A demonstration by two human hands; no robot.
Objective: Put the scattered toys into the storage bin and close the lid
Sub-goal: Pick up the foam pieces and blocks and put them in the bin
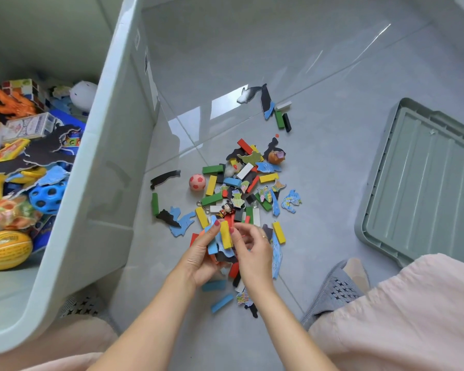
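Note:
A pale green storage bin (pixel 102 145) stands at the left, open, with many toys inside. Its lid (pixel 423 183) lies upside down on the floor at the right. Scattered toys (pixel 241 183) cover the tiles between them: coloured wooden blocks, puzzle pieces, a small pink ball (pixel 197 182) and a little doll figure (pixel 227 209). My left hand (pixel 201 253) holds a bundle of blocks and puzzle pieces at the near end of the pile. My right hand (pixel 255 250) pinches a yellow block (pixel 225 234) against that bundle.
A grey slipper (pixel 335 287) with my foot is at the lower right, by my pink-clad knee (pixel 402 311). A few more pieces (pixel 276 111) lie farther away on the glossy grey tiles. Two blue blocks (pixel 220 295) lie under my wrists.

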